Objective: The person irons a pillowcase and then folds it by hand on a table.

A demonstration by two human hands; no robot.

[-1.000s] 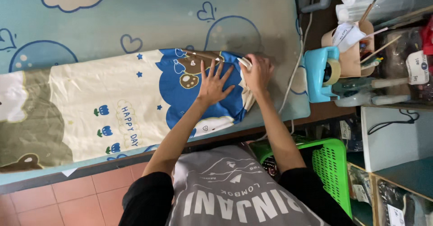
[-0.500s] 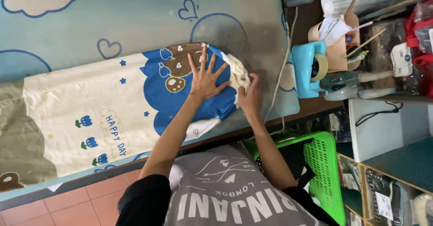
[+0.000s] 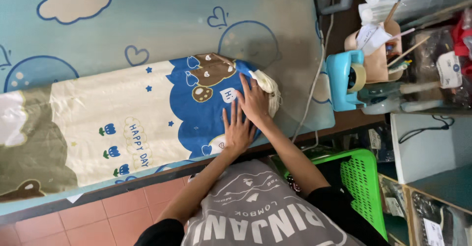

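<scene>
A: Item one, cloth (image 3: 147,123)?
B: Cream and blue, printed; flat across the tabletop (image 3: 147,25), from 9 o'clock to centre.
A: Left hand (image 3: 237,130)?
B: Fingers spread flat, pressing the cloth's blue end; gripping nothing.
A: Right hand (image 3: 255,103)?
B: Just beside the left, at its 1 o'clock; fingers extended, palm down on the cloth's bunched white edge (image 3: 268,86).
A: Surroundings?
B: Tape dispenser (image 3: 346,79) at 3 o'clock; green basket (image 3: 361,187) at 5 o'clock.

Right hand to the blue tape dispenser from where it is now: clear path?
Probably yes. The right hand lies flat on the folded cloth; only bare table cover and a grey cable lie between it and the tape dispenser.
</scene>
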